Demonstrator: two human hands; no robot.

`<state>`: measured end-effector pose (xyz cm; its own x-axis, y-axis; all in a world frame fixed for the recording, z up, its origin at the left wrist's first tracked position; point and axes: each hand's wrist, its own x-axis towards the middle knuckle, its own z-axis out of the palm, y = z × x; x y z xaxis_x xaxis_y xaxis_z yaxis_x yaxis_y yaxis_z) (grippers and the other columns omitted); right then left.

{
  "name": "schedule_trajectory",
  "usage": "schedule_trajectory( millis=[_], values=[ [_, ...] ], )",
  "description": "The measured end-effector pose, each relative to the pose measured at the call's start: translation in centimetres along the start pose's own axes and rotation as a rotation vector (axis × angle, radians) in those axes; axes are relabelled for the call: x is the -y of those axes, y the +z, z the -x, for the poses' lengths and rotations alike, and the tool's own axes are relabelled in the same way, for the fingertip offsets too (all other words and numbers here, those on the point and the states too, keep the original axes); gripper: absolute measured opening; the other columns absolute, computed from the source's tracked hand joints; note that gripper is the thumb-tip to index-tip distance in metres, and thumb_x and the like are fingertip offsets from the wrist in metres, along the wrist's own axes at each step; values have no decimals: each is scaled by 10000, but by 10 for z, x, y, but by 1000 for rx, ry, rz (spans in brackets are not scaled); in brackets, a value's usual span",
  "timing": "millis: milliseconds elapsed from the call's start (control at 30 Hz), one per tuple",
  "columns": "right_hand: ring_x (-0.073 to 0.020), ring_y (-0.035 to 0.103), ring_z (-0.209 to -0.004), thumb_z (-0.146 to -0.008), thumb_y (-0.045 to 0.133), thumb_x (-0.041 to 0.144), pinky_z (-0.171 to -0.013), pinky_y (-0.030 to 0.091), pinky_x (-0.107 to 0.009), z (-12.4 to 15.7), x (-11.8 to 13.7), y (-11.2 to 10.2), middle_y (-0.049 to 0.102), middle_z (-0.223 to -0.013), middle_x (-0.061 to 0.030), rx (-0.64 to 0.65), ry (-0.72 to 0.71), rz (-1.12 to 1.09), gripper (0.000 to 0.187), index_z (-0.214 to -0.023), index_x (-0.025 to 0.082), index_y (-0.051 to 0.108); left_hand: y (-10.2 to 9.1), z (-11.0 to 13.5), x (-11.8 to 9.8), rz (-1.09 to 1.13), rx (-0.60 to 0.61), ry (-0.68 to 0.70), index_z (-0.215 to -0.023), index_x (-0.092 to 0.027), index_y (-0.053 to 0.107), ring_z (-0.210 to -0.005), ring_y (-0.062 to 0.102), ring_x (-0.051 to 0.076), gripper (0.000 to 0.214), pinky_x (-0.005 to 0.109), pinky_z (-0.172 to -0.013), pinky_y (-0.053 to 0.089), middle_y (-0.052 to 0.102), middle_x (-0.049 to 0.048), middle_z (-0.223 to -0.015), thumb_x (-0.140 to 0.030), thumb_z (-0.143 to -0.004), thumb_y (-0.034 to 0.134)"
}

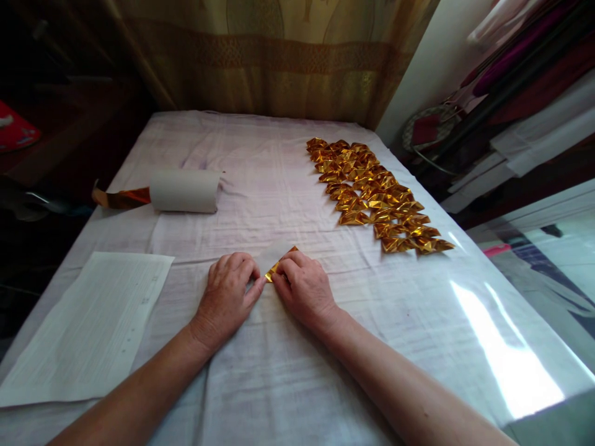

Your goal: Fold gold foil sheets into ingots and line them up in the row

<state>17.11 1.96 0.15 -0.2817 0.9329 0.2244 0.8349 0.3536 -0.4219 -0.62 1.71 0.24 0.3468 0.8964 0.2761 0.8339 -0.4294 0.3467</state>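
On the cloth-covered table (288, 186), the left hand (227, 296) and right hand (304, 290) pinch a gold foil paper (277, 259) flat with curled fingers; slick foil could slip, skewing the crease.

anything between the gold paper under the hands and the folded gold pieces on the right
Nothing visible does. The left hand and right hand rest directly on the gold paper, and only bare cloth lies between it and the folded gold pieces. The roll and white sheet lie to the left.
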Motion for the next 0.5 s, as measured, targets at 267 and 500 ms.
schedule_trajectory(
  millis=[267,500],
  values=[
    [-189,610,-860,-891,618,213,-727,413,-310,-1,2,-4,665,-912,-41,7,6,-45,62,-830,206,615,2,1,1,14,3,-20,-854,-227,520,-949,543,243,91,392,-819,408,611,44,-990,-263,-892,594],
    [-203,600,-850,-871,681,272,-723,415,-317,-3,5,-3,649,-899,-46,28,49,-50,101,-826,206,619,2,1,1,22,5,-21,-852,-224,513,-955,542,247,104,395,-829,405,608,46,-983,-279,-902,586]
  ],
)
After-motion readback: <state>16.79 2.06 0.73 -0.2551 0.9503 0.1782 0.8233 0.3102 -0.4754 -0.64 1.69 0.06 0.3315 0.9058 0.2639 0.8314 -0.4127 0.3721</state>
